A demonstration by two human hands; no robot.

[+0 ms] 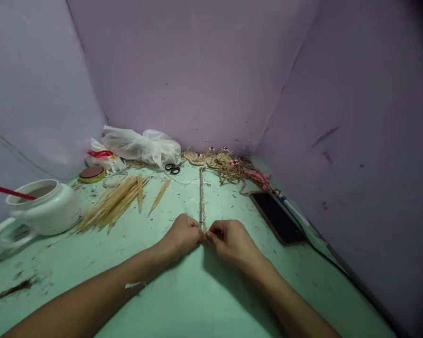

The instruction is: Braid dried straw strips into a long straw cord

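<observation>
A thin tan braided cord (pixel 202 192) runs from the back of the green tabletop straight toward me. Its near end lies between my two hands. My left hand (pixel 185 234) is closed, pinching that end from the left with curled fingers. From the right, my right hand (pixel 229 239) pinches the same end between thumb and forefinger. The exact strands at the fingertips are too small to make out. Left of my hands lies a bundle of flat straw-coloured strips (pixel 109 204), with a loose strip (pixel 158 197) beside it.
A white mug-shaped pot (pixel 61 211) with a red stick stands left. Behind are a round tin (pixel 92 174), a white plastic bag (pixel 144 145), black scissors (pixel 173 168) and a heap of braided cord (pixel 229 173). A phone (pixel 278 218) and black cable (pixel 324 253) lie right. Purple walls enclose the table.
</observation>
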